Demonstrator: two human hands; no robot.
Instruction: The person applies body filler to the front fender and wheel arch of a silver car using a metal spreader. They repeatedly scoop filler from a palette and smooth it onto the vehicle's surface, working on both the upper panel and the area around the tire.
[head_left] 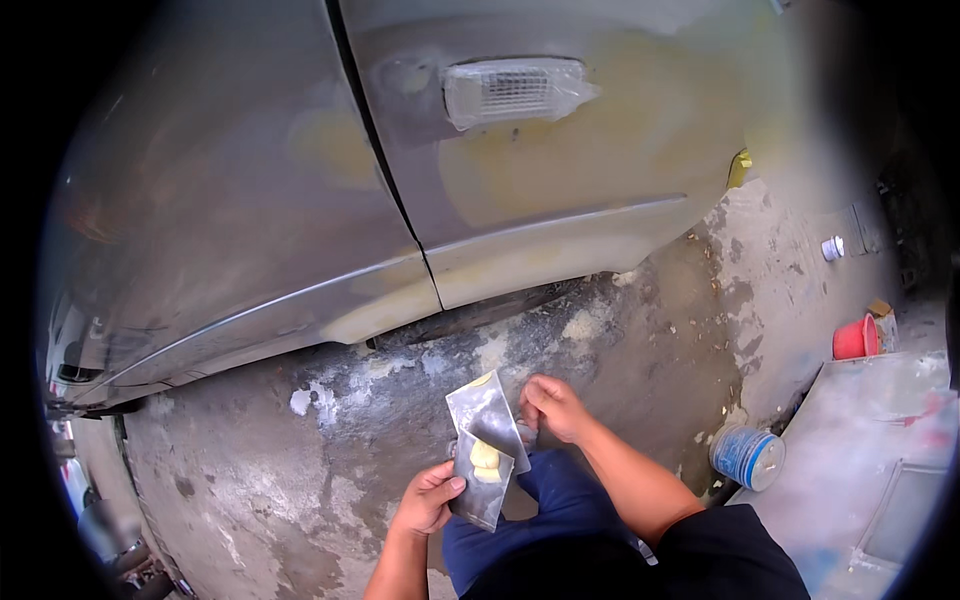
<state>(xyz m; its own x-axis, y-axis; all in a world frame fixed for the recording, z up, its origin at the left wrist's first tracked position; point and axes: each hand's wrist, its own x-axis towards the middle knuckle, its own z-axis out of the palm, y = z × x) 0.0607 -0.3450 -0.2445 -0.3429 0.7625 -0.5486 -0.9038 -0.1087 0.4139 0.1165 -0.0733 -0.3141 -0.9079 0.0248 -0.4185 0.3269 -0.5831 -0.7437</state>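
My left hand [428, 500] grips a flat grey plate [487, 507], its thumb on top. A lump of pale yellow putty [485, 457] lies on that plate. A second thin, flat grey spreader [480, 405] overlaps its upper end and has a yellowish smear at the far corner. My right hand [555, 408] is closed at the spreader's right edge, and its curled fingers appear to hold it. Ahead of both hands stands a grey car body panel [600, 170] with smooth yellowish filler patches. On the panel, a light [520, 90] is covered in clear film.
The car door [230, 200] fills the upper left. Stained concrete floor [250, 440] lies below the car. To my right are a blue and white bucket [747, 458], a paint-marked pale panel [850, 460], a red tub [855, 339] and a small white container [832, 248].
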